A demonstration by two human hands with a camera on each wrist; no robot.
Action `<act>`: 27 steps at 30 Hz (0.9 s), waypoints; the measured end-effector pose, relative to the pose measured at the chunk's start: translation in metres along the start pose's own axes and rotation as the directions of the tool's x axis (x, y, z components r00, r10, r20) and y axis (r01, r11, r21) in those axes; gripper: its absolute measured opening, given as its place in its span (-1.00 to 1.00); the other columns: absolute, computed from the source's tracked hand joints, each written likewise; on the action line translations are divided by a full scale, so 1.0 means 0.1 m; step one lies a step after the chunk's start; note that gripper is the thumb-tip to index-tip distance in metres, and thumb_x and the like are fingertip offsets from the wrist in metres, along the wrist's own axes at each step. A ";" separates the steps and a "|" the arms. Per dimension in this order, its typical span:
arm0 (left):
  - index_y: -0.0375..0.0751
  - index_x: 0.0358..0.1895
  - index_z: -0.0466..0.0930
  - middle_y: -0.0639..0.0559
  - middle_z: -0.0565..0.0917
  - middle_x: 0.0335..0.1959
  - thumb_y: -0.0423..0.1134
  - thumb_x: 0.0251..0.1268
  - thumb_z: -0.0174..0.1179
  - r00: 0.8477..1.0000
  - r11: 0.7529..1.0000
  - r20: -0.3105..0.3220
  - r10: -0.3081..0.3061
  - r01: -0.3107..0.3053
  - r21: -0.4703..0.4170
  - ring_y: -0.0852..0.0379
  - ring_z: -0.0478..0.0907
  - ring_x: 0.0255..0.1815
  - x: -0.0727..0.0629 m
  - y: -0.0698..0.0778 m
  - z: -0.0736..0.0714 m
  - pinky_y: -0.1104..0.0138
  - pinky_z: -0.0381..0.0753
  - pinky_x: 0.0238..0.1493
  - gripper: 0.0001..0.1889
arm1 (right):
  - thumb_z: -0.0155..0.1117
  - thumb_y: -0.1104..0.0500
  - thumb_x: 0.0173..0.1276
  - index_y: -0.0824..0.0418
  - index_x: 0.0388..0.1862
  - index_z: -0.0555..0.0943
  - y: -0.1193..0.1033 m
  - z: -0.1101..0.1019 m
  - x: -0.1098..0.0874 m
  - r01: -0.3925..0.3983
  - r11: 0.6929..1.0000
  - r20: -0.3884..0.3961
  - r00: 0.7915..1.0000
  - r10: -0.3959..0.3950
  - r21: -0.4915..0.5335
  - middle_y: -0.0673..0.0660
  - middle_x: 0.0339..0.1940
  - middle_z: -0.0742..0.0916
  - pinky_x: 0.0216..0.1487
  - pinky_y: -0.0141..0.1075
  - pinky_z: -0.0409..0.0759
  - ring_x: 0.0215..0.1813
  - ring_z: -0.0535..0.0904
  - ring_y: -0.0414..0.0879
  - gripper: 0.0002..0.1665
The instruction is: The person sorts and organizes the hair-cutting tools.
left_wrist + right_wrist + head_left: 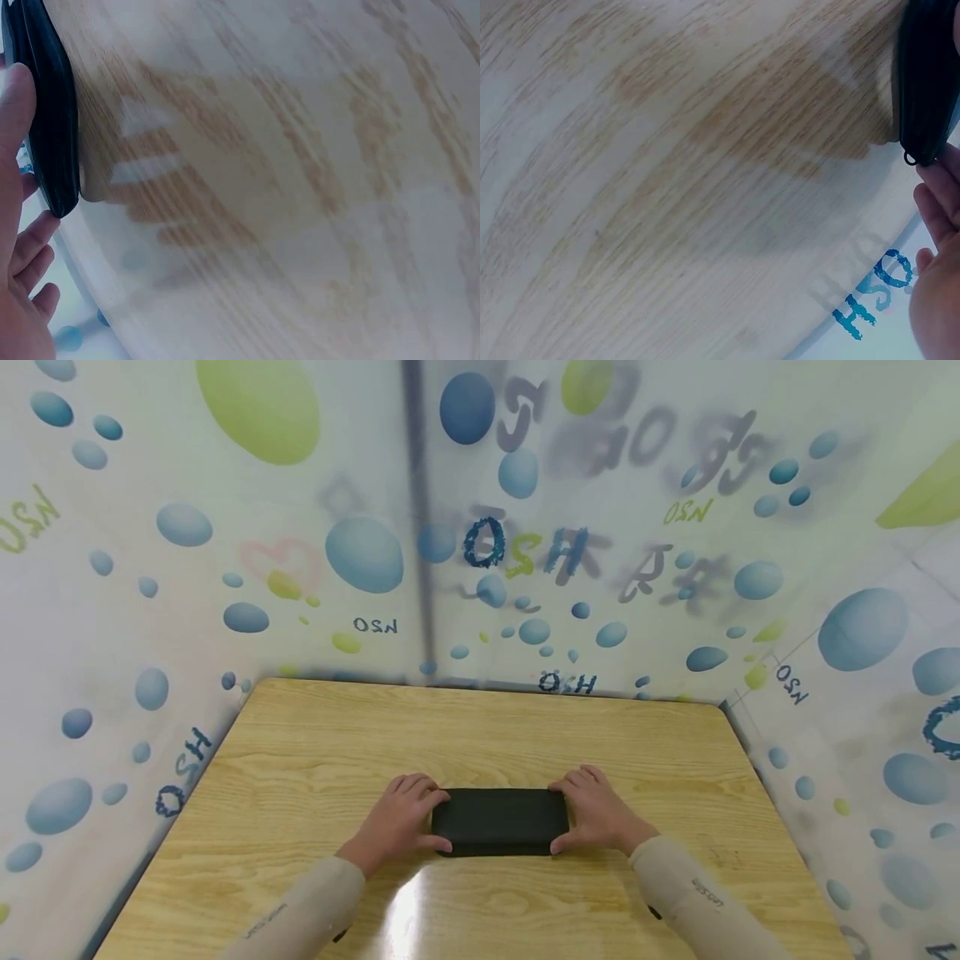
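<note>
A flat black rectangular case (500, 822) lies lengthwise across the wooden table, between both hands. My left hand (405, 818) grips its left end, thumb at the near corner and fingers at the far one. On the opposite end, my right hand (596, 810) holds the case the same way. In the left wrist view the case (52, 112) appears at the left edge, thumb on its side. The right wrist view shows the case (926, 82) with a small dark loop (910, 157) at its corner, beside the fingers.
The light wooden table (337, 727) carries a bright glare spot near its front. Behind and on both sides stand pale walls (375, 485) with blue and green dots and lettering, meeting the table's edges.
</note>
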State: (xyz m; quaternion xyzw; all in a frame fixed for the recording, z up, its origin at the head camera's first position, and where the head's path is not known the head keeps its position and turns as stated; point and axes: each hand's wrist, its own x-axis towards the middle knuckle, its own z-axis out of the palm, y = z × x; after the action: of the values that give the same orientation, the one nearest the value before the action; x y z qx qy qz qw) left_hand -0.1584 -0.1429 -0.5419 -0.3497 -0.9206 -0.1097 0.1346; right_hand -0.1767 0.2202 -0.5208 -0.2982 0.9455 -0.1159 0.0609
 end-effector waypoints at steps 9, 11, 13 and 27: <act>-0.05 0.05 0.59 0.00 0.58 -0.02 0.44 -0.22 0.36 1.000 1.000 -0.001 -0.005 0.005 0.031 -0.02 0.47 0.12 0.00 0.06 -0.01 0.05 0.45 0.20 -0.20 | 0.42 -0.58 -0.27 0.18 0.19 0.48 -0.03 0.06 0.01 0.010 0.999 -0.008 1.000 -0.011 -0.046 0.06 0.00 0.57 0.49 0.11 0.09 0.12 0.45 -0.02 0.18; -0.05 0.06 0.58 -0.01 0.58 -0.02 0.44 -0.22 0.37 1.000 1.000 0.004 -0.010 0.009 0.027 -0.02 0.47 0.12 0.01 0.06 -0.02 0.05 0.45 0.21 -0.20 | 0.45 -0.56 -0.29 0.18 0.18 0.47 -0.05 0.06 0.01 0.009 0.999 -0.016 1.000 -0.009 -0.048 0.06 -0.02 0.57 0.49 0.11 0.09 0.12 0.45 -0.02 0.18; -0.05 0.08 0.57 -0.01 0.56 -0.01 0.45 -0.20 0.35 1.000 0.999 0.022 -0.017 0.017 0.027 -0.02 0.46 0.14 0.01 0.07 -0.02 0.05 0.44 0.22 -0.19 | 0.48 -0.54 -0.30 0.19 0.18 0.47 -0.07 0.06 0.01 0.008 0.999 -0.025 1.000 -0.010 -0.053 0.07 -0.03 0.56 0.49 0.12 0.10 0.10 0.45 -0.01 0.18; -0.07 0.36 0.41 -0.15 0.49 0.28 0.44 -0.13 0.31 0.990 0.998 0.139 -0.002 0.011 -0.059 -0.12 0.39 0.33 0.08 0.18 -0.05 -0.04 0.35 0.30 -0.03 | 0.63 -0.08 -0.09 0.18 0.22 0.50 -0.10 -0.10 0.00 -0.057 0.987 0.073 0.995 0.069 -0.152 0.15 0.12 0.63 0.37 0.12 0.26 0.22 0.49 0.13 -0.11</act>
State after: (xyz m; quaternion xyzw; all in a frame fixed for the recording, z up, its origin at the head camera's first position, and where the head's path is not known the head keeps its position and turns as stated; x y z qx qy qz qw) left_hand -0.1513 -0.1261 -0.5323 -0.3573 -0.9252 -0.1132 0.0594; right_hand -0.1729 0.2143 -0.5089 -0.2764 0.9573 -0.0310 0.0789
